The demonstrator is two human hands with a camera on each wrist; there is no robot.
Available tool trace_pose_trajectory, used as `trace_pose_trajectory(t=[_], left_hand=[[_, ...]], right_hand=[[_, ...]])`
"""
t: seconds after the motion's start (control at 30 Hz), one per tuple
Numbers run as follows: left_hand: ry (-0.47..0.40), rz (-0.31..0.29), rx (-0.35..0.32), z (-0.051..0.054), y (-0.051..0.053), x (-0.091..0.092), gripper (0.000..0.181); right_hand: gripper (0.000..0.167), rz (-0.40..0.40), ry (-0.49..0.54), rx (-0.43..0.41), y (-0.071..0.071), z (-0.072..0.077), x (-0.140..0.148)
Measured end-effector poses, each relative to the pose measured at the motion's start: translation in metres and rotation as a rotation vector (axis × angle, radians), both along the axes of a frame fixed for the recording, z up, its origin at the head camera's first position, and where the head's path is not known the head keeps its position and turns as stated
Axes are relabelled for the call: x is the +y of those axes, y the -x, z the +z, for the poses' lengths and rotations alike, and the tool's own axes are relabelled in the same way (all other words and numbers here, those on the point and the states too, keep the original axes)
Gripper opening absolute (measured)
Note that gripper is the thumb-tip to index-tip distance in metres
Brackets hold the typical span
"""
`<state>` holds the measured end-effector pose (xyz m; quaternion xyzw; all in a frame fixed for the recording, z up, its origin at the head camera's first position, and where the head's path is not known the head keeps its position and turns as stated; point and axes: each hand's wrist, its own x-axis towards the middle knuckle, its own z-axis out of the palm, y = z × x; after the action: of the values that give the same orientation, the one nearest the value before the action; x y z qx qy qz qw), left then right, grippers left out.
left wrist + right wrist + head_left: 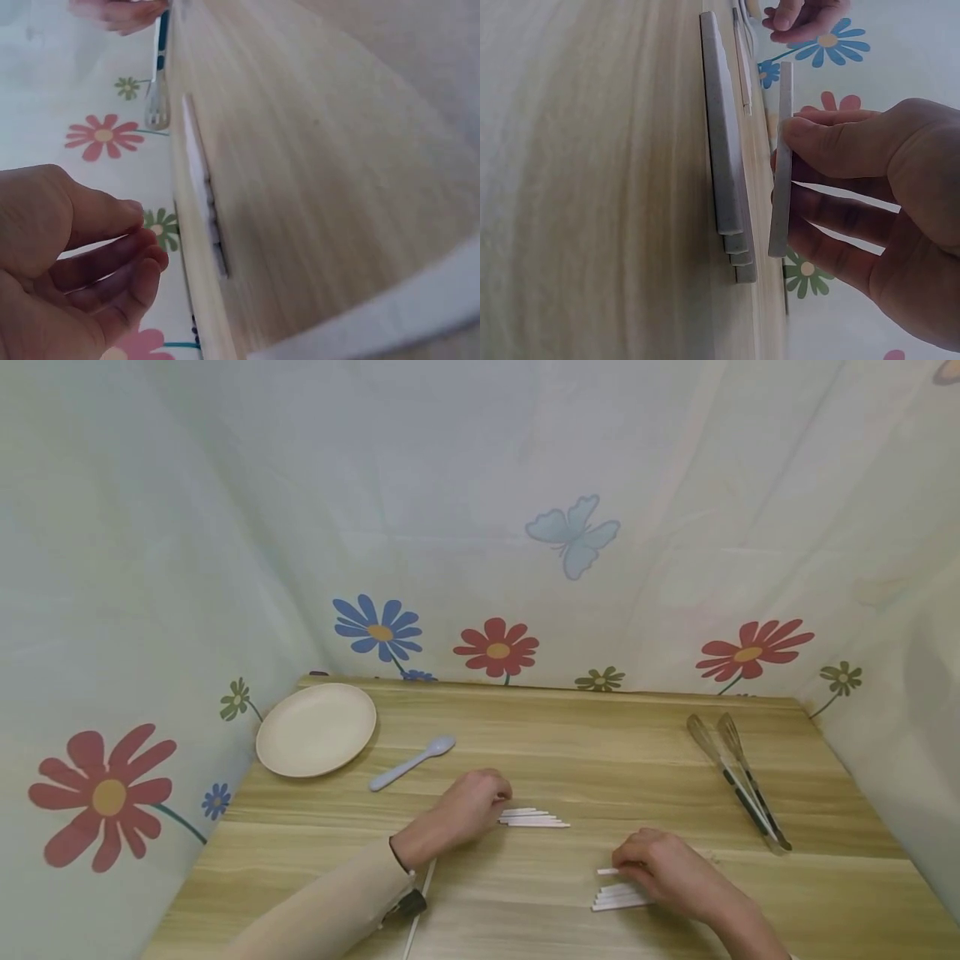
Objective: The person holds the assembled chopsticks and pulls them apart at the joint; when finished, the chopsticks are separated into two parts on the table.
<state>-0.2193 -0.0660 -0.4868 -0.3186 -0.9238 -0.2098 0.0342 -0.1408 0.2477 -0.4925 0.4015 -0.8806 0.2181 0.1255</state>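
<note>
My right hand [667,868] pinches a short white stick [781,187] between thumb and fingers, just above the table. Below it lies a close row of several white sticks [621,897], their ends stepped in the right wrist view. Further left and back, a second row of white sticks [534,818] lies side by side on the wood. My left hand [468,806] hovers at the left end of that row. Its fingers are loosely bent, and in the left wrist view nothing shows between thumb and fingertips [154,247].
A cream plate [316,731] sits at the back left, with a pale blue spoon [412,763] beside it. Metal tongs [742,785] with dark grips lie at the right. A long thin white strip [420,906] runs under the left forearm. A flowered curtain [480,527] encloses the table.
</note>
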Motion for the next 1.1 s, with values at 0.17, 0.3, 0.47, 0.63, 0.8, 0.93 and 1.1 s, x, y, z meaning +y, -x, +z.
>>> trace_pose_trajectory(t=[0.17, 0.3, 0.47, 0.63, 0.8, 0.93, 1.1], left_hand=[[-0.070, 0.043, 0.013, 0.002, -0.010, -0.017, 0.008], [-0.119, 0.082, 0.034, 0.001, -0.019, -0.031, 0.006], [-0.136, 0.097, 0.046, 0.001, -0.027, -0.042, 0.005], [-0.136, 0.103, 0.007, 0.003, -0.037, -0.052, 0.008], [-0.130, 0.125, 0.000, 0.003, -0.048, -0.062, 0.012], [-0.115, 0.158, 0.001, 0.000, -0.056, -0.072, 0.013], [-0.129, 0.193, -0.039, -0.004, -0.066, -0.081, 0.014]], right_hand=[[0.020, 0.000, -0.006, -0.004, -0.001, 0.000, 0.000], [0.020, -0.001, -0.008, -0.040, -0.002, -0.001, 0.000], [0.020, -0.002, -0.007, -0.059, -0.002, -0.001, 0.001], [0.015, 0.010, -0.013, -0.053, -0.001, -0.002, 0.001], [0.017, 0.001, -0.017, -0.058, -0.002, -0.003, 0.000], [0.020, -0.005, -0.019, -0.058, -0.003, -0.002, 0.001], [0.020, -0.008, -0.027, -0.070, -0.004, -0.002, 0.002]])
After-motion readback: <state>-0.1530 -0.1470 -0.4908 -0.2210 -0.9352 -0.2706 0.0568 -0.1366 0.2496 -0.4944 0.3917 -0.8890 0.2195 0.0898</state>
